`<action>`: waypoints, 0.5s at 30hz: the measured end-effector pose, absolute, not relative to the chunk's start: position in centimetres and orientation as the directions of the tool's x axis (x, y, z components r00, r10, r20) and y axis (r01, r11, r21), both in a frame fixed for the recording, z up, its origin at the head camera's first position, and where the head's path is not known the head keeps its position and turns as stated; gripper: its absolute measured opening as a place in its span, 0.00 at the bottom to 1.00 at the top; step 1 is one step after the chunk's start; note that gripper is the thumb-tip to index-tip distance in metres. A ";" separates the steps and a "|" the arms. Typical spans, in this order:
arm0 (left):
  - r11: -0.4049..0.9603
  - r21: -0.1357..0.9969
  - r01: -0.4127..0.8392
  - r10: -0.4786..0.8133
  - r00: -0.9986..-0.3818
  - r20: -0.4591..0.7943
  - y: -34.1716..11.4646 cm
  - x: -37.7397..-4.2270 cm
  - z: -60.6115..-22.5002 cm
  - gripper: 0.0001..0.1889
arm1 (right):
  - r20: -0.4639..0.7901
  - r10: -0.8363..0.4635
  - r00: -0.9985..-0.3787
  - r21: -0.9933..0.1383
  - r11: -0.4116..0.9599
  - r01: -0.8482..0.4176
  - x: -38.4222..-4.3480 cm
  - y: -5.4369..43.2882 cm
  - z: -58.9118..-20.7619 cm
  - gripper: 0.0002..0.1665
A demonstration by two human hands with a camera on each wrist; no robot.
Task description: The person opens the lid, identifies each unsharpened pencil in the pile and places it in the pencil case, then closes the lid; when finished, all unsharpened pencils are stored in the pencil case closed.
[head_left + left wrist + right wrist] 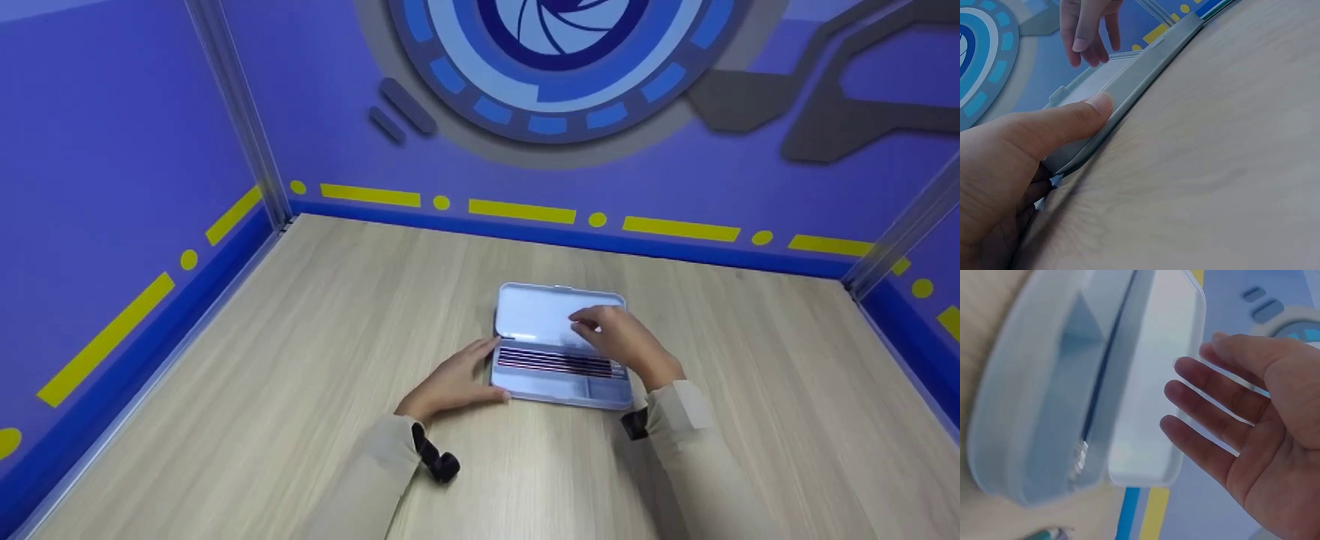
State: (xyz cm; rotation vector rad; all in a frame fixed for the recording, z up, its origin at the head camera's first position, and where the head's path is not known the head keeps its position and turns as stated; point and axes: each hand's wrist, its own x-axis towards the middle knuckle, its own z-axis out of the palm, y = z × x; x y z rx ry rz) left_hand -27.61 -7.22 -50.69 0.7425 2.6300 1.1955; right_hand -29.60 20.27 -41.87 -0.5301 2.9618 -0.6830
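A pale blue-grey pencil case [551, 393] lies on the table with its lid [534, 311] raised at the back. Several thin striped pencils [551, 361] lie side by side in its long rear compartment; two shallower compartments are in front. My left hand [457, 380] grips the case's left end, its thumb against the front wall in the left wrist view and the other fingers partly hidden. Over the right part of the lid hovers my right hand [619, 335]. Its fingers [1207, 391] are loosely bent, apart from the case, and nothing shows between them.
The case stands near the middle of a wood-grain table [337, 300]. Blue printed panels [450, 165] enclose the back and sides. At the bottom of the right wrist view, a blurred green-tipped object [1044, 534] lies beside the case.
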 end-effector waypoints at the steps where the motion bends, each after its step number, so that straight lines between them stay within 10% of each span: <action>1: 0.557 0.741 0.374 0.500 -0.864 0.060 -7.2 -27.6 -50.7 0.51 | 0.030 -0.342 -0.939 -0.432 0.843 -0.321 -29.7 20.5 -41.7 0.17; 15: 0.553 0.755 0.352 0.495 -0.868 0.041 -7.2 -27.5 -50.7 0.51 | 0.037 -0.339 -0.940 -0.412 0.852 -0.323 -31.2 23.2 -40.2 0.25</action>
